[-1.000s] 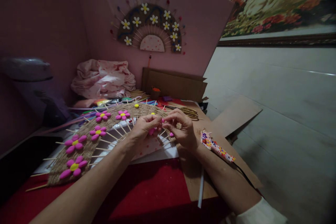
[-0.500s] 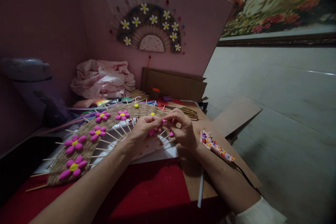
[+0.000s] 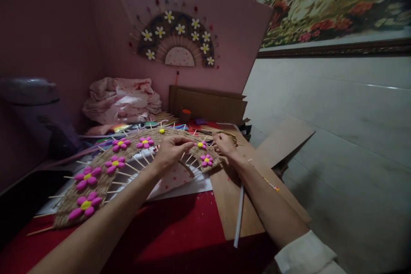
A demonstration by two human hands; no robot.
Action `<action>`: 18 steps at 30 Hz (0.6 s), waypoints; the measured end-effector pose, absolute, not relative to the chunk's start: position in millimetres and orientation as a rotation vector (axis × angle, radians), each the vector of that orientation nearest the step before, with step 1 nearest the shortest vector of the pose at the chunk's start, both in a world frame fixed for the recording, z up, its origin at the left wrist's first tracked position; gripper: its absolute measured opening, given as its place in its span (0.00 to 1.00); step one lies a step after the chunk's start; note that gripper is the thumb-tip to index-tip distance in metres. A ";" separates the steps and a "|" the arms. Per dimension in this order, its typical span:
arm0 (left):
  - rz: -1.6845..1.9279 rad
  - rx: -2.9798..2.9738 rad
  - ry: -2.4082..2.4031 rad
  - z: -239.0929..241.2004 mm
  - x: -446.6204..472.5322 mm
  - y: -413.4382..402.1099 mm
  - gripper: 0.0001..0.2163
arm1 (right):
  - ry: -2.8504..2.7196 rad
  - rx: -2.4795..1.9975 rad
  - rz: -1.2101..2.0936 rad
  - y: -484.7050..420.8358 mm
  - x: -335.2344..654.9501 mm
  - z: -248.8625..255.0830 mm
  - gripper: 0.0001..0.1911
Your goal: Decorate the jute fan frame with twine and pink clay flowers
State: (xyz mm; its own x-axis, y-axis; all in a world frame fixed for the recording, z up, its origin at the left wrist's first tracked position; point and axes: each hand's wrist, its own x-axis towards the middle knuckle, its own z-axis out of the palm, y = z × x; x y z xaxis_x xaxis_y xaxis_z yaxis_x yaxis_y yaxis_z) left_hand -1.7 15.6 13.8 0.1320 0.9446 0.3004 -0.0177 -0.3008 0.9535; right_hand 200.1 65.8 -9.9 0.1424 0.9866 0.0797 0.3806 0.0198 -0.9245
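Observation:
A half-round woven jute fan with wooden spokes lies on the table, dotted with pink flowers with yellow centres. My left hand rests on its upper band, fingers bent and pressed together over the weave. My right hand is at the fan's right end, fingers curled close; what they pinch is hidden. Two small pink flowers sit on the band between my hands.
A finished fan with white flowers hangs on the pink wall. Behind are a pink cloth heap, folded cardboard and craft bits. A white rod lies on a cardboard sheet. Red cloth covers the near table.
My hands have parted: the right moved to the fan's right end, the left stayed on the band. A pink flower they covered now shows. The camera shifted slightly.

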 end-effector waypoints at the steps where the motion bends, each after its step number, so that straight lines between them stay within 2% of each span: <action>1: 1.323 1.579 0.959 16.6 -1.4 19.6 0.05 | -1.372 -1.507 0.946 65.1 198.9 -11.5 0.24; 11: 1.075 2.442 1.307 25.8 4.2 78.0 0.05 | -1.298 -1.259 1.300 61.4 198.7 -14.6 0.21; 18: 0.791 2.813 1.459 32.7 9.1 84.0 0.08 | -1.343 -1.278 1.231 58.5 197.3 -13.4 0.21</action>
State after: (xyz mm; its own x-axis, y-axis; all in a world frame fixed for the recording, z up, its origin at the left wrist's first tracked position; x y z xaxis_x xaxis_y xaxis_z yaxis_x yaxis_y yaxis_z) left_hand 9.1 84.0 32.7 0.4858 0.7363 0.4711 0.7965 -0.5949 0.1084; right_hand 197.3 58.5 -13.4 -0.0784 0.9964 -0.0322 0.1185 -0.0228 -0.9927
